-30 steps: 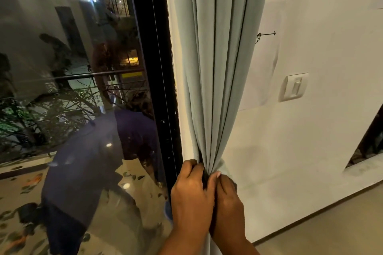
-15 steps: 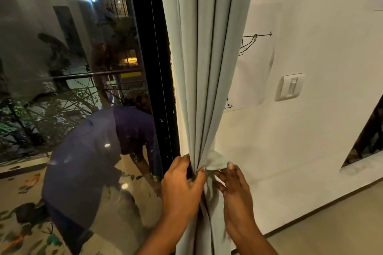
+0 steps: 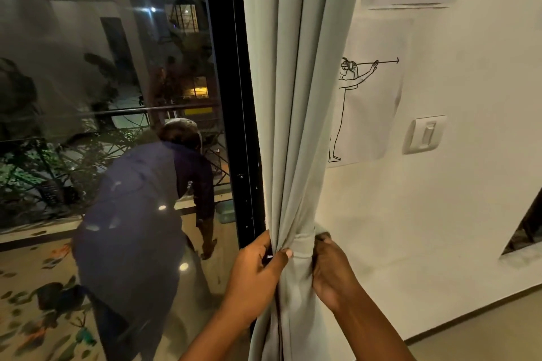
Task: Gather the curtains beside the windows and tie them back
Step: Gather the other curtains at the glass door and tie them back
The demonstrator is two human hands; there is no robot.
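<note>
Grey-green cloth fills the middle of your view: the curtain hangs in long folds from the top edge down past your wrists, drawn together into a narrow bunch just to the right of the black window frame. Your left hand grips the bunch from the window side, thumb stretched across the front of the folds and the other fingers curled round behind, so they are clamped on the cloth. Your right hand holds the opposite side at the same height, fingers curled in and pinching a band of the same cloth, the tie-back, which wraps round the gathered folds between your two hands. Whether that band is knotted you cannot tell, since its ends are hidden behind your right fingers. Above the band the folds fan out wider; below it they fall close between your forearms. Left of the frame, the dark window glass reflects a bent-over person in a dark blue shirt and shows a railing and lit buildings beyond. Right of the curtain, on the pale wall, a sheet of paper with a line drawing of a standing figure pointing along an arrow is partly tucked behind the cloth, and a white light switch sits just beside it.
</note>
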